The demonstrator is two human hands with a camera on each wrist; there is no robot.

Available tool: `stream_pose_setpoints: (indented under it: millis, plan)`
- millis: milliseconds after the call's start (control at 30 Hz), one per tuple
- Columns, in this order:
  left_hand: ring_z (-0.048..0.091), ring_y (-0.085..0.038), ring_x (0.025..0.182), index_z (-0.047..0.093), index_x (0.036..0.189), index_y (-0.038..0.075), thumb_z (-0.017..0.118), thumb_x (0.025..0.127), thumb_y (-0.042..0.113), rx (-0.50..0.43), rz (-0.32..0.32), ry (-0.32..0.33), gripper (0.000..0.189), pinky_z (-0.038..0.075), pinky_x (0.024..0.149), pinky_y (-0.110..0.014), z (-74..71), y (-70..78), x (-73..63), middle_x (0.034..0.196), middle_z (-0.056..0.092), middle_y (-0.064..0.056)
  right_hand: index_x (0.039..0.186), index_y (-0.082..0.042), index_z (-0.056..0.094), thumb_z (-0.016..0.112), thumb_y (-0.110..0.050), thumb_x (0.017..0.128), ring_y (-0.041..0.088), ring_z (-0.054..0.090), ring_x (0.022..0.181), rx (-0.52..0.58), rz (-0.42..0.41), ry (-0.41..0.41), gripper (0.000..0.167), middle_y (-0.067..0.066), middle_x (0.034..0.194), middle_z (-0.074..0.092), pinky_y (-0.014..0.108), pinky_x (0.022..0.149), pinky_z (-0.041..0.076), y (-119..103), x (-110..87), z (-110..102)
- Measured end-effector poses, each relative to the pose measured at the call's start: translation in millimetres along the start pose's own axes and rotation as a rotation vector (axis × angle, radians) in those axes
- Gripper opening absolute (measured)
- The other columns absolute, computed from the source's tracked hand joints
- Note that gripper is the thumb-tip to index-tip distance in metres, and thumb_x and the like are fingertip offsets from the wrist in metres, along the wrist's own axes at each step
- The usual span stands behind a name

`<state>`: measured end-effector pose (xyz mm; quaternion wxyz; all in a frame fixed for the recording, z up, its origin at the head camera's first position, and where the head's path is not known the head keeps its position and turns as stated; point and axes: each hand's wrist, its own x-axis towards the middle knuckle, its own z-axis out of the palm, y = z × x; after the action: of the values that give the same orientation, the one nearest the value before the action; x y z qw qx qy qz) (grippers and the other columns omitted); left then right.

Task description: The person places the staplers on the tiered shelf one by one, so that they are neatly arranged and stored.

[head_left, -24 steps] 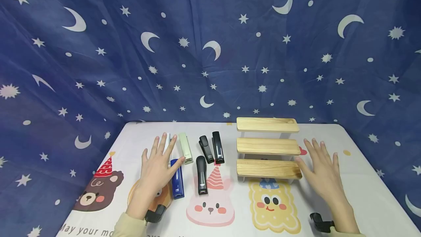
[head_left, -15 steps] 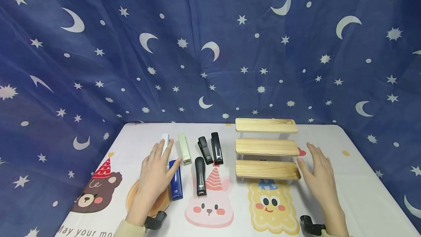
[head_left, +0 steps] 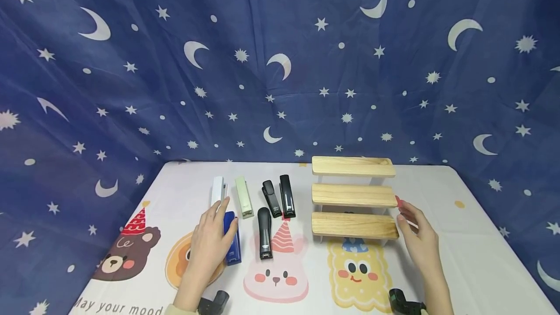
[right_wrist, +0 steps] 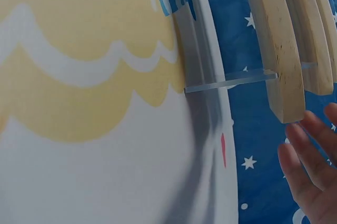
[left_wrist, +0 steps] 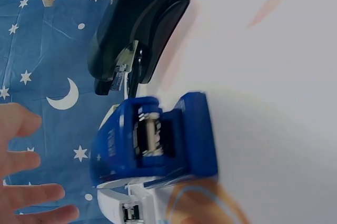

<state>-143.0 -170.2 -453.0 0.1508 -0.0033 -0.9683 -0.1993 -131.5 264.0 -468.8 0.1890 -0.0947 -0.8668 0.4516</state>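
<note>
Left grip (head_left: 210, 238): relaxed, holding nothing; it partly hides the blue stapler (head_left: 233, 247) just rightward.
Rack (head_left: 354, 226): left of the loosely bent right grip (head_left: 420, 238), which holds nothing; contact we can't tell.
Counter (head_left: 477, 237): room from right grip to right edge.
White stapler (head_left: 217, 189): beyond the left grip, less covered than earlier.

Blue stapler (head_left: 234, 246) lies well L of upright 3-tier lt wood rack (head_left: 353, 195).
</note>
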Motion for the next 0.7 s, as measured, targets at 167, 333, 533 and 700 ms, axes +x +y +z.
stream_pose_setpoints:
  millis: [167,333,533,700]
  plan:
    - [0.048,-0.040,0.127,0.043,0.144,0.011,0.059,0.092,0.033,-0.033,-0.038,-0.007,0.059,0.045,0.093,-0.060,5.0,0.0,-6.9,0.142,0.048,-0.022,0.135,-0.009,0.053,0.048,-0.025,0.099,-0.017,0.044,0.098,-0.006,0.020,-0.023,0.039,0.002,0.120,0.063,0.003,0.079,0.035,3,1.3,-1]
    - [0.053,-0.039,0.121,0.045,0.142,0.010,0.061,0.090,0.030,-0.063,-0.079,0.014,0.058,0.048,0.089,-0.057,11.3,1.3,-13.3,0.138,0.051,-0.021,0.132,-0.008,0.055,0.054,-0.023,0.097,-0.023,0.044,0.087,0.014,0.051,-0.034,0.038,-0.033,0.100,0.053,0.003,0.075,0.037,9,1.0,-2]
    - [0.058,-0.038,0.111,0.046,0.141,0.010,0.065,0.087,0.026,-0.105,-0.124,0.041,0.059,0.050,0.085,-0.054,19.6,2.1,-17.5,0.133,0.054,-0.020,0.133,-0.006,0.053,0.055,-0.024,0.097,-0.020,0.050,0.081,0.062,0.139,-0.063,0.041,-0.031,0.095,0.055,0.002,0.071,0.043,15,1.9,-4]
    - [0.057,-0.041,0.112,0.045,0.141,0.010,0.067,0.086,0.024,-0.139,-0.179,0.044,0.061,0.049,0.088,-0.056,25.7,3.1,-19.9,0.134,0.054,-0.021,0.135,-0.002,0.050,0.053,-0.024,0.098,-0.018,0.053,0.083,0.115,0.151,-0.109,0.043,-0.031,0.092,0.056,0.005,0.073,0.047,17,4.3,-6]
